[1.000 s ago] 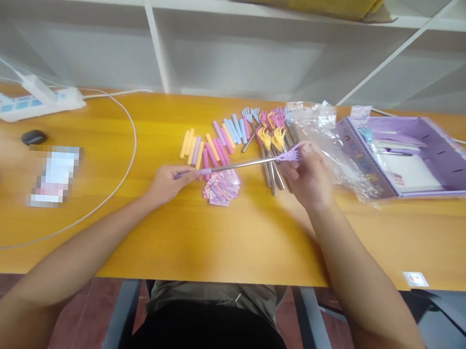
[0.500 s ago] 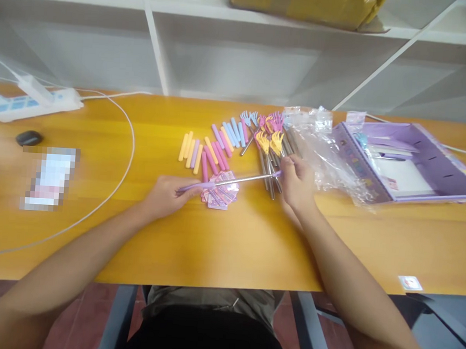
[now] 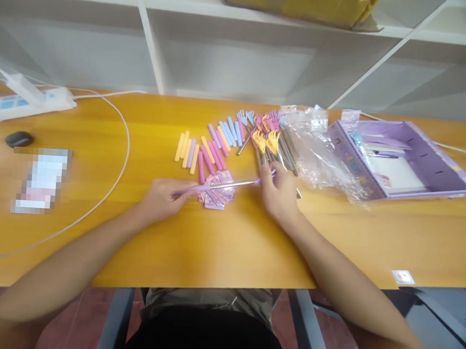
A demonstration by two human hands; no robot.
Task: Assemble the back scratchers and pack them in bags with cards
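A telescopic back scratcher (image 3: 232,184) with a purple grip and a metal rod spans my two hands. My left hand (image 3: 164,199) is closed round its purple grip. My right hand (image 3: 278,192) is closed on the purple head end, which its fingers mostly cover. Under the rod lies a fanned pile of small pink and purple cards (image 3: 215,198). Beyond it are loose coloured grips (image 3: 214,153) in yellow, pink, purple and blue. Just past my right hand lie several scratchers with metal rods and hand-shaped heads (image 3: 266,141) in yellow, pink and blue.
Clear plastic bags (image 3: 329,156) lie right of the scratchers, beside an open purple box (image 3: 421,196) holding papers and a pen. Leftward are a phone (image 3: 43,178), a black mouse (image 3: 19,139), a power strip (image 3: 32,104) and a looping white cable (image 3: 127,147). White shelving stands behind.
My right hand has moved left toward my left hand, and the visible metal rod between them is shorter. My left hand keeps its hold on the grip. The view has shifted slightly.
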